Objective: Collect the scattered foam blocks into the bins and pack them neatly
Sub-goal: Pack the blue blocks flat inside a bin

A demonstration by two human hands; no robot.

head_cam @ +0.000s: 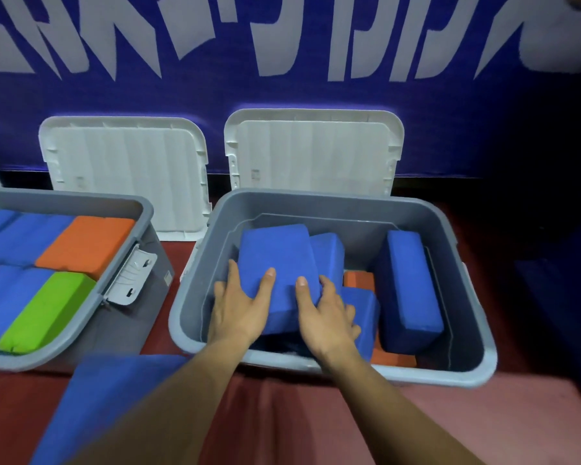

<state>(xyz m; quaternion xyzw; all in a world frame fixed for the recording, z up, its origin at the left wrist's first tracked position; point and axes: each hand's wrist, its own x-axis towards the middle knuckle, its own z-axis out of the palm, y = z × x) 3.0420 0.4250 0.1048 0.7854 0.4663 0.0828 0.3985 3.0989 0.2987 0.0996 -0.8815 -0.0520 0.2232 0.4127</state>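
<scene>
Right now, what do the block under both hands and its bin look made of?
Blue block: probably foam, matte and finely textured, with softly rounded edges. Grey bin: apparently molded plastic, smooth with a slight sheen along its rolled rim.

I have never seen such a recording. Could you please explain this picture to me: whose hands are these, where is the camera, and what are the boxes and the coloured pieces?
There is no machine here. A person works with bare hands, and the only camera is worn on the person's head, looking forward and down. The left hand and the right hand together hold a blue foam block inside the right grey bin. Other blue blocks and an orange block lie untidily in that bin. The left grey bin is packed in neat rows of blue and orange blocks, with one green block. The left lid and the right lid, both white, stand behind the bins.
</scene>
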